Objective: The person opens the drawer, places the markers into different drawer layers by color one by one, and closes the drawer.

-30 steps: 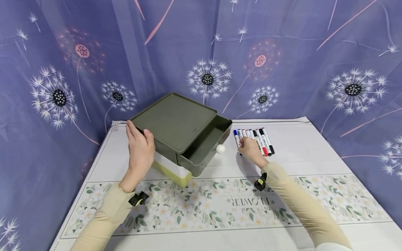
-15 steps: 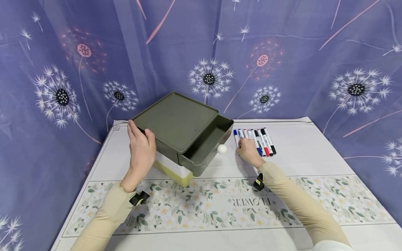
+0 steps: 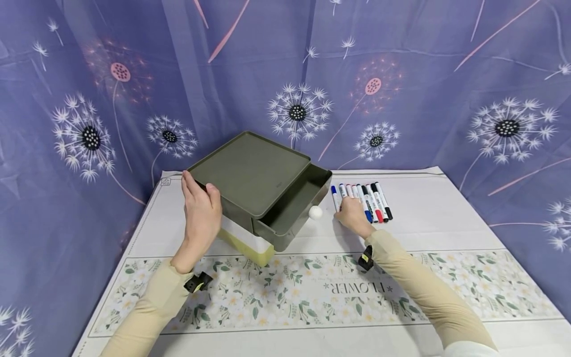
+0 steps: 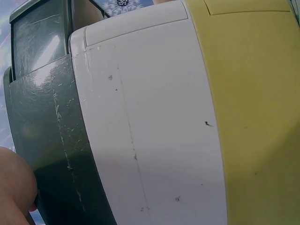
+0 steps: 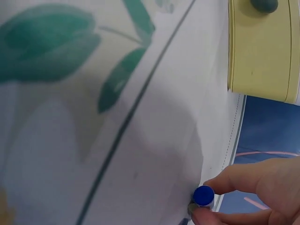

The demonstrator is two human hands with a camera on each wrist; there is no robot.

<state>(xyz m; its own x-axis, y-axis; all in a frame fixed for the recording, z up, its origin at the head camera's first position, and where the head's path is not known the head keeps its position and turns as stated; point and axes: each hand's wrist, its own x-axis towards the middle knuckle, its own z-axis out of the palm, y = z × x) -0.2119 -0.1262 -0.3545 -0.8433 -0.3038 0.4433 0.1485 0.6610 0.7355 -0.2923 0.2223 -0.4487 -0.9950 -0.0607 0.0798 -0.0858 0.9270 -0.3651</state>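
Note:
A dark olive drawer unit (image 3: 250,173) stands on the table, its top drawer (image 3: 292,206) pulled out, with a white round knob (image 3: 315,212). White and yellow tiers (image 4: 145,117) sit under it. My left hand (image 3: 201,213) rests on the unit's near left side, fingers straight and thumb by the top edge. To the right, several markers (image 3: 379,201) lie side by side. My right hand (image 3: 354,216) is at the left end of this row. There, thumb and fingers pinch a marker (image 5: 204,196) by its blue end; the rest of it is hidden.
The white table cover (image 3: 424,213) has a floral band (image 3: 285,292) along the front. A purple dandelion-print curtain (image 3: 232,94) hangs around the back and sides. The drawer front and knob jut out toward the markers.
My right hand has shifted slightly left along the markers, uncovering a blue marker end. My left hand and the drawer unit keep their places, while the head view has shifted a little.

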